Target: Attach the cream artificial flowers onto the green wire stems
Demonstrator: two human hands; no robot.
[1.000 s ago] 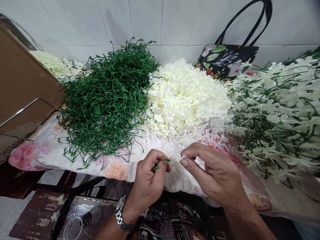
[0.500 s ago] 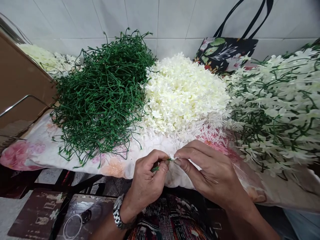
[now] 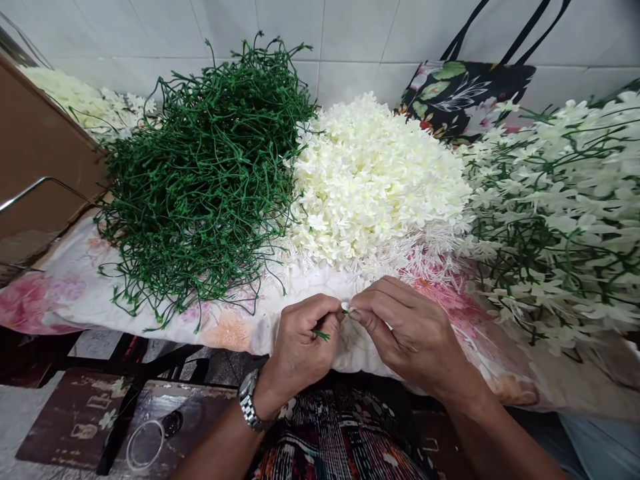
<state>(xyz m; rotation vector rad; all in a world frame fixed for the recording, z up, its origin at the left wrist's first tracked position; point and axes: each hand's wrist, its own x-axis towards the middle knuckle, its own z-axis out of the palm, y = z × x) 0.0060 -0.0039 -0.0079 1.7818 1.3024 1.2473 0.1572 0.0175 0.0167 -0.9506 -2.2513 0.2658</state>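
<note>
My left hand (image 3: pixel 306 340) is closed on a green plastic stem (image 3: pixel 323 335), whose end pokes out below the thumb. Pinched at the fingertips of my right hand (image 3: pixel 413 327) is a small white piece (image 3: pixel 345 305), perhaps part of a flower; the fingers cover most of it. Both hands meet just above the front of a floral cloth (image 3: pixel 225 333). Beyond them lie a heap of green stems (image 3: pixel 200 180) on the left and a mound of cream-white artificial blossoms (image 3: pixel 375 180) in the middle. Thin white stamen-like strands (image 3: pixel 433 250) fringe the mound.
Stemmed white flowers (image 3: pixel 565 220) are piled at the right. A cardboard box (image 3: pixel 45 153) stands at the left edge, and a black floral bag (image 3: pixel 465 93) rests against the tiled wall. Below the cloth is a brown surface (image 3: pixel 190 413) with a clear ring (image 3: pixel 145 445).
My fingertips have drawn closer together around the white piece. The left hand has turned slightly, and the view has shifted a little.
</note>
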